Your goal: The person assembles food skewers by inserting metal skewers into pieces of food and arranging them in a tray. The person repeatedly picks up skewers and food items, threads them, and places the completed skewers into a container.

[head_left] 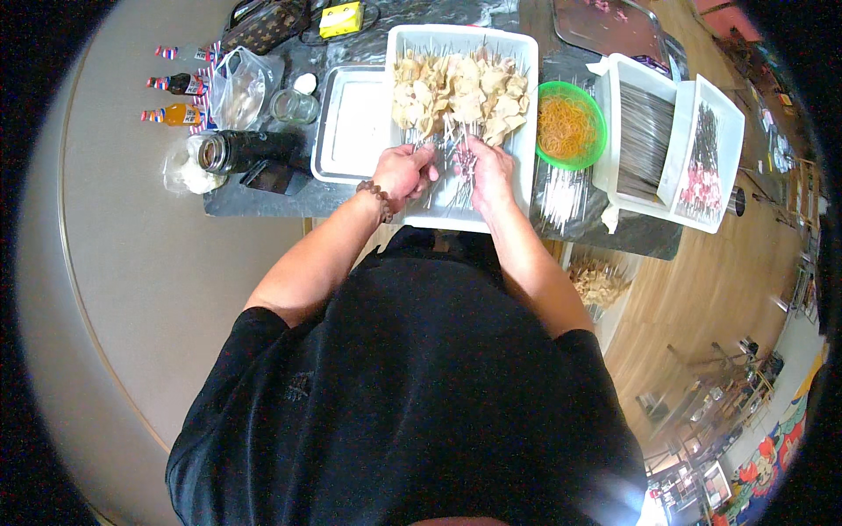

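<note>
Just past our right fingers (481, 152), tan-topped skewers (466, 86) lie sticks-toward-us in the white tray (462, 35), probably for easy grabbing. Those fingers clasp some skewers by the sticks; our left fingers (420, 159) curl close by, but we honestly can't tell if they're gripping.

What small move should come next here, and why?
Probably bring the left hand inward toward the right hand to gather the sticks: both hands are at the lower ends in the white bin, and sticks between them splay at differing angles.
</note>
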{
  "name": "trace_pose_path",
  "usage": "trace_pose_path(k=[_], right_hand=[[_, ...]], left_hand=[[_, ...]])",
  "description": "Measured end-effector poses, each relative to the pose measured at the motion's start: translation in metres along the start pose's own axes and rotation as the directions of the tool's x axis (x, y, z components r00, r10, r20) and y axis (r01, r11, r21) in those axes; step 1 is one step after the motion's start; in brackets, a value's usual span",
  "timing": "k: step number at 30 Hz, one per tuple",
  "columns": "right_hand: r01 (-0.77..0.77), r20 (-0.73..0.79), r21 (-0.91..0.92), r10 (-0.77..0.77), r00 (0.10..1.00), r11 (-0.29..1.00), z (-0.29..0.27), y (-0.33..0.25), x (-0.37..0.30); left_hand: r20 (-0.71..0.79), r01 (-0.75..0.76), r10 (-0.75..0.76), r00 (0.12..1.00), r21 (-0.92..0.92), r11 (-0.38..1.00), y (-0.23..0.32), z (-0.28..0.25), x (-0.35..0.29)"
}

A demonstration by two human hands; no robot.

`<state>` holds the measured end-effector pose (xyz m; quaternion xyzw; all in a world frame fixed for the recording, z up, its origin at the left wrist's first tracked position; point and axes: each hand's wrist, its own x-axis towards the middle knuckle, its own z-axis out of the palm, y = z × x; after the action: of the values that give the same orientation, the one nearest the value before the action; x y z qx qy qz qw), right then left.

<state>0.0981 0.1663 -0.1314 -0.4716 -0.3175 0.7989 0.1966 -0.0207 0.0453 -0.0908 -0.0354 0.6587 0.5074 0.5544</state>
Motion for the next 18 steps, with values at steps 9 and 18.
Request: trace_pose_path(k=[9, 18], right_hand=[[0.311, -0.176, -0.113, -0.327, 0.928, 0.944, -0.004, 0.021, 0.006], [0.506, -0.163, -0.365, -0.589, 0.792, 0.781, -0.007, 0.005, -0.016]], left_hand=[[-0.016, -0.26, 0.268, 0.963, 0.186, 0.948, 0.0, -0.014, -0.014], [0.064, -0.263, 0.262, 0.963, 0.005, 0.965, 0.02, -0.016, -0.039]])
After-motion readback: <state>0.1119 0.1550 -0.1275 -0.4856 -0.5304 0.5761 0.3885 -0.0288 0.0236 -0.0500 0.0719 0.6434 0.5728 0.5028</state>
